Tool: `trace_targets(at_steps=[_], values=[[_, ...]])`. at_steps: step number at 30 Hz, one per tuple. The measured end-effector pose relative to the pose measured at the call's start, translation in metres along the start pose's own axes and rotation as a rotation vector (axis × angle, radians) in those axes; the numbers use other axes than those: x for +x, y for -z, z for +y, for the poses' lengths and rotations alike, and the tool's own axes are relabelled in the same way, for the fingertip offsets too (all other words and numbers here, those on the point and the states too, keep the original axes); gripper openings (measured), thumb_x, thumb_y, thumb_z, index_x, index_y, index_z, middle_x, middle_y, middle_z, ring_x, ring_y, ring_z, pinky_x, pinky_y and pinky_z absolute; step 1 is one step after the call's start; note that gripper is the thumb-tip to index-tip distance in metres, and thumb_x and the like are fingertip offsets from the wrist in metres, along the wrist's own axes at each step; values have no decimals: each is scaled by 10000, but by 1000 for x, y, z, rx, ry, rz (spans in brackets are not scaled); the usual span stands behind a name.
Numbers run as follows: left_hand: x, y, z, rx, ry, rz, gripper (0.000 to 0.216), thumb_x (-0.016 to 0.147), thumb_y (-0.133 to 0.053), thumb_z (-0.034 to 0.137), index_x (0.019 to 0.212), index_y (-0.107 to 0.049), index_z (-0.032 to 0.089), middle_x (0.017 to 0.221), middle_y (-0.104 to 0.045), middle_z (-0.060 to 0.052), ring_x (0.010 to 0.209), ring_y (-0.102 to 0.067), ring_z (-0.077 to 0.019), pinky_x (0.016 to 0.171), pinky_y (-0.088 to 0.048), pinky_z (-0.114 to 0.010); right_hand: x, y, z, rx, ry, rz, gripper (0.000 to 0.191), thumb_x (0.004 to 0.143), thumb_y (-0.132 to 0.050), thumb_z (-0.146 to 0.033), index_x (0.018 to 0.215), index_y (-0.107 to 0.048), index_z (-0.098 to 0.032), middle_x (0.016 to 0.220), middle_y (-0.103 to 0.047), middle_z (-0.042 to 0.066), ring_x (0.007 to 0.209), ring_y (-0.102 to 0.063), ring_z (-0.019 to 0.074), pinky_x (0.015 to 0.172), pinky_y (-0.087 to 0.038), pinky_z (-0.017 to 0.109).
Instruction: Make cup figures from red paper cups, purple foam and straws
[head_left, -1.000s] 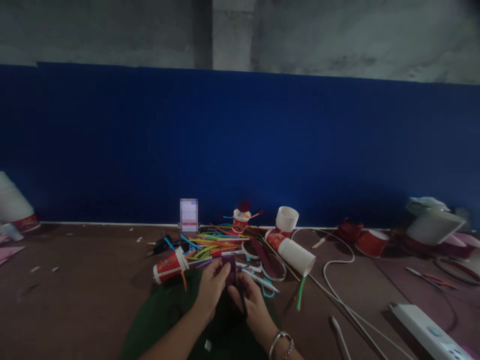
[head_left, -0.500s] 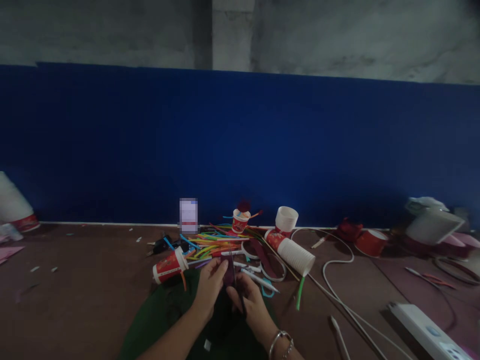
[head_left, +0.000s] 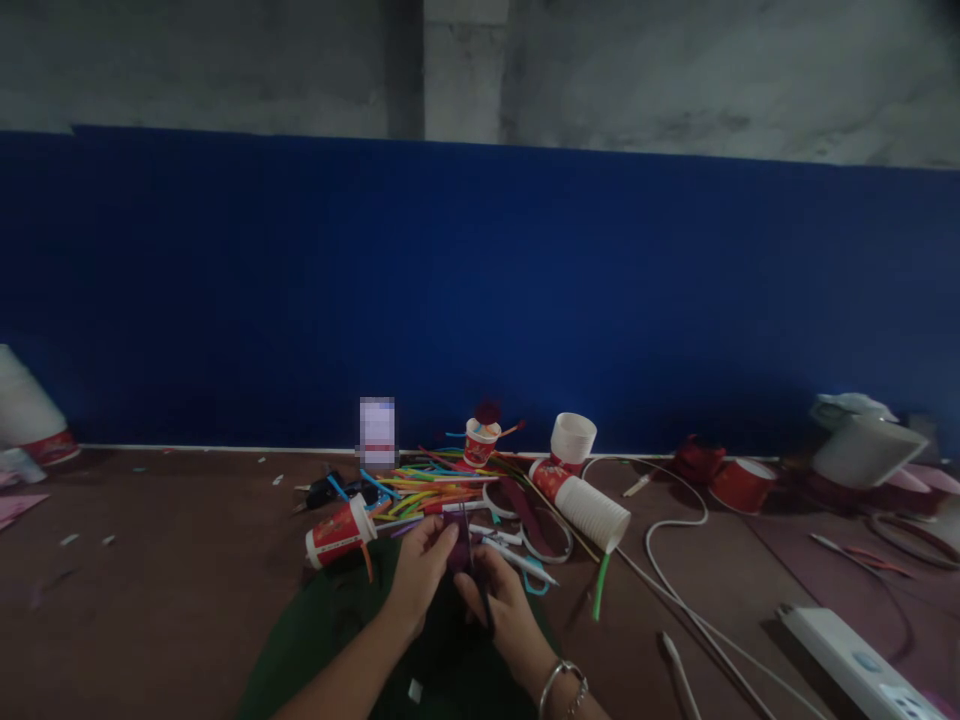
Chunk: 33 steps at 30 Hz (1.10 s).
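Note:
My left hand pinches a small dark purple piece, which looks like paper or felt, between thumb and fingers. In my right hand are dark-handled scissors, their blades pointing away from me and lying along the right side of the purple piece. Whether the blades are parted is hard to make out. Both hands are over a dark green round surface. Just beyond them lie white pens and a heap of colourful pipe cleaners.
A red paper cup lies tipped on the left; a decorated cup stands behind the heap. Stacked paper cups lie to the right. White cable runs toward a power strip. A lit phone leans against the blue panel.
My left thumb and the purple piece have shifted very slightly beside the scissors. Everything else looks the same.

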<state>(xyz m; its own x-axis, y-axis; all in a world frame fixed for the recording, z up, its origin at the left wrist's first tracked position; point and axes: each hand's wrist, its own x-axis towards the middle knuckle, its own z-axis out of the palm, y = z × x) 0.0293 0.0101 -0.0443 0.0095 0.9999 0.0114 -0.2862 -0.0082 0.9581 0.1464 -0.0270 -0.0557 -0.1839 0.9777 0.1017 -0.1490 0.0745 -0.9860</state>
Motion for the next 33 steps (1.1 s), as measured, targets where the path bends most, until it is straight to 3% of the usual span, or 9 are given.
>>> trace_targets(at_steps=[10, 22, 33], values=[[-7, -8, 21, 37, 40, 71, 333, 652, -684, 438, 582, -506, 165, 435, -360, 98, 379, -262, -34, 387, -201, -172, 3, 0, 2, -13, -9, 16, 384, 706, -673, -528, 773, -499, -192, 648, -435, -61, 476, -366, 59, 412, -335, 181], [4, 2, 6, 46, 23, -16, 346, 624, -699, 450, 595, -519, 156, 488, -451, 64, 453, -380, -64, 457, -286, -188, 3, 1, 1, 29, -15, 4, 381, 664, -727, -493, 771, -519, -191, 638, -442, -64, 487, -371, 63, 422, -350, 176], [-9, -10, 28, -7, 106, 78, 369, 592, -717, 477, 565, -521, 166, 385, -323, 108, 345, -239, -28, 364, -161, -172, 3, 1, 0, 9, -7, 4, 391, 671, -711, -512, 736, -494, -194, 636, -428, -65, 475, -351, 59, 404, -326, 178]])
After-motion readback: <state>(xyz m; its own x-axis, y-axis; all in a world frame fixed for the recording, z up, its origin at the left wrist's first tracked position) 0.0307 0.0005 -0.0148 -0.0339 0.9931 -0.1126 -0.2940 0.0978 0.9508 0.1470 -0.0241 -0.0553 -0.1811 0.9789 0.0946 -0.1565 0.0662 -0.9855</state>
